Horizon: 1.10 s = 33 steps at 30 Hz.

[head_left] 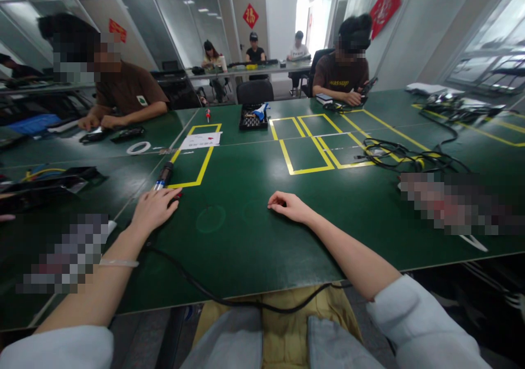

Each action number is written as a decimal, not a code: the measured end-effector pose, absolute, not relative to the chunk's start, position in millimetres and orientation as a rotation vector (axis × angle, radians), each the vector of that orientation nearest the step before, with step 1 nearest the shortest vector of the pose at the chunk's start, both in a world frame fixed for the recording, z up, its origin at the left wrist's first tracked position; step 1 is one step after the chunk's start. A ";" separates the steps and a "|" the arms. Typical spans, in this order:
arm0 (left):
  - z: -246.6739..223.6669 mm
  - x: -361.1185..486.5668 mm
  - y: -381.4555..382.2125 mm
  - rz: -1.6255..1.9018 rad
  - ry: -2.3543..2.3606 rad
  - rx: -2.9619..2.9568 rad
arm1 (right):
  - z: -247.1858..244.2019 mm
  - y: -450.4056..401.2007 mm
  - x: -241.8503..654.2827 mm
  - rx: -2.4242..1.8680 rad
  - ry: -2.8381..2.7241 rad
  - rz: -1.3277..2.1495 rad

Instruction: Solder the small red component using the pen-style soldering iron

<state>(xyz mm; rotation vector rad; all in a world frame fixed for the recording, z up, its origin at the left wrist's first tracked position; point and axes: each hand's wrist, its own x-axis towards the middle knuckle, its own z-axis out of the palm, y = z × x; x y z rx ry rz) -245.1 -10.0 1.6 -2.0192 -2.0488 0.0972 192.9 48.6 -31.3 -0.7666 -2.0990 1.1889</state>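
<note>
A single head-worn camera looks forward and down from just above the near edge of the green table point(246, 249). The left hand point(155, 210) and right hand point(290, 206) lie near it, the glass partition point(184, 19) well beyond; the stretched sides suggest, probably, a wide lens.

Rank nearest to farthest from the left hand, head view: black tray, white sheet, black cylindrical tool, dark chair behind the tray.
1. Black cylindrical tool: right at the left hand.
2. White sheet: ahead, slightly right.
3. Black tray: farther ahead and right, near the far edge.
4. Dark chair: behind the tray.
</note>
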 end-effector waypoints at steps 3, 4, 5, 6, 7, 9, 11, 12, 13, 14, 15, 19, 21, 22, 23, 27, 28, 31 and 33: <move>-0.5 -238.2 0.4 0.033 -2.131 -2.071 | -30.9 48.3 193.4 -0.765 -2.098 1.183; -0.6 -232.9 4.9 -0.015 -2.166 -2.093 | -30.9 48.3 193.5 -0.767 -2.098 1.182; -0.3 -225.4 9.6 -0.084 -2.200 -2.131 | -31.1 48.4 193.5 -0.769 -2.099 1.182; 0.4 -215.2 14.5 -0.180 -2.233 -2.186 | -31.3 48.5 193.5 -0.771 -2.099 1.180; 1.4 -202.2 19.0 -0.302 -2.274 -2.257 | -31.6 48.6 193.5 -0.773 -2.097 1.180; 4.1 -168.2 26.1 -0.634 -2.390 -2.423 | -32.6 48.9 193.7 -0.768 -2.084 1.182; 7.2 -127.2 29.2 -1.078 -2.544 -2.608 | -33.5 49.3 194.4 -0.750 -2.067 1.188; 8.5 -106.1 29.4 -1.344 -2.614 -2.667 | -34.0 49.6 194.9 -0.738 -2.062 1.187; 9.2 -85.5 28.8 -1.529 -2.688 -2.706 | -34.4 49.8 195.4 -0.727 -2.061 1.178; 9.2 -66.4 27.8 -1.657 -2.748 -2.740 | -34.7 50.2 195.9 -0.716 -2.062 1.161; 8.4 -49.2 26.7 -1.761 -2.808 -2.742 | -35.0 50.5 196.3 -0.707 -2.067 1.138; -3.0 -3.6 24.4 -1.946 -2.971 -2.671 | -37.2 51.3 195.9 -0.710 -2.111 1.018; -9.9 5.6 24.7 -1.963 -2.971 -2.645 | -39.1 51.6 194.8 -0.741 -2.141 0.954; -12.5 7.5 24.7 -1.965 -2.961 -2.633 | -40.2 51.9 194.2 -0.759 -2.146 0.934; -14.3 8.1 24.6 -1.968 -2.945 -2.623 | -41.3 52.2 193.7 -0.775 -2.140 0.932; -14.7 4.5 20.8 -1.895 -2.806 -2.726 | -44.0 53.7 191.9 -0.780 -2.015 1.100; -14.1 3.6 19.1 -1.854 -2.737 -2.789 | -44.3 54.0 191.3 -0.774 -1.972 1.158; -13.5 2.8 13.5 -1.776 -2.464 -2.920 | -44.6 54.6 189.3 -0.781 -1.885 1.273; -14.0 3.2 10.4 -1.746 -2.305 -2.911 | -44.7 54.5 187.9 -0.802 -1.875 1.276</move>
